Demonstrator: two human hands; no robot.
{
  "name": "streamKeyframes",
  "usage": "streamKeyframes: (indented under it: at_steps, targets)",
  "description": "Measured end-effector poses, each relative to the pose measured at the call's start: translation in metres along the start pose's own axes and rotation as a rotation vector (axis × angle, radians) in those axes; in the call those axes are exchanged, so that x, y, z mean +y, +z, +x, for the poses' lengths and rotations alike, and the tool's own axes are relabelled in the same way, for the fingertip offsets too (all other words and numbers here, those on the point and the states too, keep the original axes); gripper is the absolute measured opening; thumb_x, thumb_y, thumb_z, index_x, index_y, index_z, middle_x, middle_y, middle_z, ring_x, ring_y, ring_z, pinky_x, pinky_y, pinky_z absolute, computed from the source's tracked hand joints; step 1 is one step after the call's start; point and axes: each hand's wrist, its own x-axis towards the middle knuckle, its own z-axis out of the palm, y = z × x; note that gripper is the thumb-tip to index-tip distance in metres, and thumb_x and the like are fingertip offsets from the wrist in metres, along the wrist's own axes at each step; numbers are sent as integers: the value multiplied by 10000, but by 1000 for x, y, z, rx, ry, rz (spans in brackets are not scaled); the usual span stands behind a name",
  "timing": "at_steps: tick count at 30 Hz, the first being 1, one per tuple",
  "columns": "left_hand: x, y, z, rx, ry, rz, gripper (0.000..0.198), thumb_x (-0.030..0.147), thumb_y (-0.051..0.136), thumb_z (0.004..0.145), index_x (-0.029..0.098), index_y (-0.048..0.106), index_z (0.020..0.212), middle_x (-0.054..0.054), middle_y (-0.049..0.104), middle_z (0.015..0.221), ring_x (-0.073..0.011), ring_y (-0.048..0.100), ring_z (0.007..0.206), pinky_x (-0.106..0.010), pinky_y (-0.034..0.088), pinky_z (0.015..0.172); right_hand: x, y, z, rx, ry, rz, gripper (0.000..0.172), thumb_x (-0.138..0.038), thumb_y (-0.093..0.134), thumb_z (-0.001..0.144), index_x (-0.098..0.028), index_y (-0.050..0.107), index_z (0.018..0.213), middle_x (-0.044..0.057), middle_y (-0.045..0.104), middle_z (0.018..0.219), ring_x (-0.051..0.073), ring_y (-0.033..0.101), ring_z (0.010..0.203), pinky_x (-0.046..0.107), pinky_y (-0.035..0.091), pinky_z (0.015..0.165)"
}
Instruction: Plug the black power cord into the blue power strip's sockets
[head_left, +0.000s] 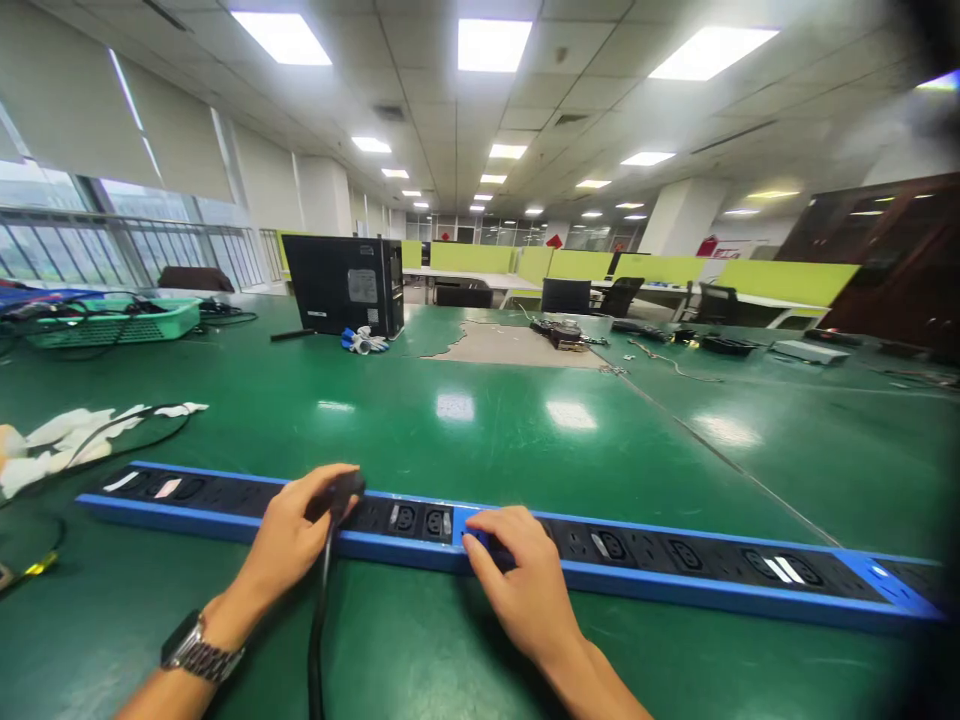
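Observation:
A long blue power strip point(675, 570) with several black sockets lies across the green table point(465, 430) in front of me. My left hand point(289, 535), with a metal watch on the wrist, is closed round a black plug point(343, 494) held at a socket near the strip's middle. The plug's black cable point(319, 630) runs back toward me. My right hand point(517, 575) rests on the strip just right of that plug, with fingers curled over its near blue edge, pressing on it.
White gloves point(67, 435) and a thin black cable lie at the left. A green basket point(112, 320) of cables stands at the far left. Farther back stand a black computer case point(345, 283), a bare patch of table point(517, 345) with small parts, and office chairs.

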Motion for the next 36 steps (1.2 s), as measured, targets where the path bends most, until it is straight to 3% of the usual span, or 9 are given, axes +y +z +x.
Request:
streamKeyframes:
  at_steps: [3, 6, 10, 16, 18, 22, 25, 30, 36]
  targets:
    - [29, 21, -2, 4, 28, -72, 337, 398, 604, 831, 223, 601, 1119, -64, 699, 1089, -230, 651, 984, -366, 500, 876, -1, -2, 0, 8, -43, 27, 260, -253, 617, 820, -225, 624, 1078, 57, 694, 987, 205, 607, 903, 362, 488, 805]
    - [62, 49, -4, -134, 104, -109, 443, 296, 661, 787, 258, 544, 1212, -36, 708, 1048, -226, 639, 973, -368, 486, 868, 3, -8, 1, -42, -153, 65, 522, -281, 664, 788, -231, 506, 1284, 76, 647, 1149, 215, 582, 1019, 375, 481, 876]
    - [85, 69, -4, -232, 138, -132, 626, 232, 685, 753, 289, 444, 1327, -11, 713, 988, -218, 636, 885, -356, 483, 812, 9, -18, 5, -58, -286, 51, 432, -291, 636, 825, -272, 535, 1245, 57, 653, 1112, 200, 590, 981, 362, 487, 839]
    - [79, 58, -8, -235, 218, -52, 756, 134, 685, 715, 301, 379, 1385, -4, 699, 1008, -214, 610, 896, -358, 465, 821, 5, -21, 8, -221, -406, -1, 422, -214, 603, 825, -269, 557, 1241, 71, 652, 1153, 208, 592, 991, 386, 491, 840]
    - [72, 55, -8, -236, 251, -52, 761, 175, 709, 726, 304, 366, 1392, -8, 690, 1033, -214, 604, 917, -363, 458, 837, 11, -22, 10, -144, -363, 21, 330, -219, 611, 827, -266, 611, 1154, 58, 689, 1064, 196, 616, 925, 363, 507, 795]
    - [55, 53, -6, -121, 201, -45, 560, 239, 691, 784, 271, 471, 1297, -26, 671, 1023, -212, 597, 928, -372, 450, 831, 28, -24, 13, 137, -70, 19, 259, -296, 632, 831, -246, 660, 1083, 47, 717, 928, 183, 663, 824, 315, 534, 719]
    - [49, 55, -5, -49, 170, -42, 425, 243, 640, 830, 249, 516, 1236, -21, 674, 958, -203, 596, 891, -369, 447, 803, 30, -14, 15, 149, 37, 1, 287, -347, 639, 822, -232, 674, 1083, 54, 723, 917, 185, 677, 799, 306, 542, 703]
    - [51, 56, -9, -37, 212, -40, 377, 247, 601, 849, 237, 532, 1220, -24, 680, 937, -201, 597, 877, -367, 447, 795, 19, 2, 14, 28, -19, -141, 274, -325, 611, 833, -232, 667, 1085, 60, 720, 964, 214, 660, 877, 383, 521, 796]
    - [61, 56, -8, -146, 316, -7, 313, 231, 601, 836, 233, 581, 1148, -39, 685, 1004, -214, 583, 908, -377, 447, 811, 21, -4, 8, -27, -167, -175, 301, -213, 585, 838, -237, 605, 1137, 56, 702, 1058, 207, 624, 938, 392, 499, 834]
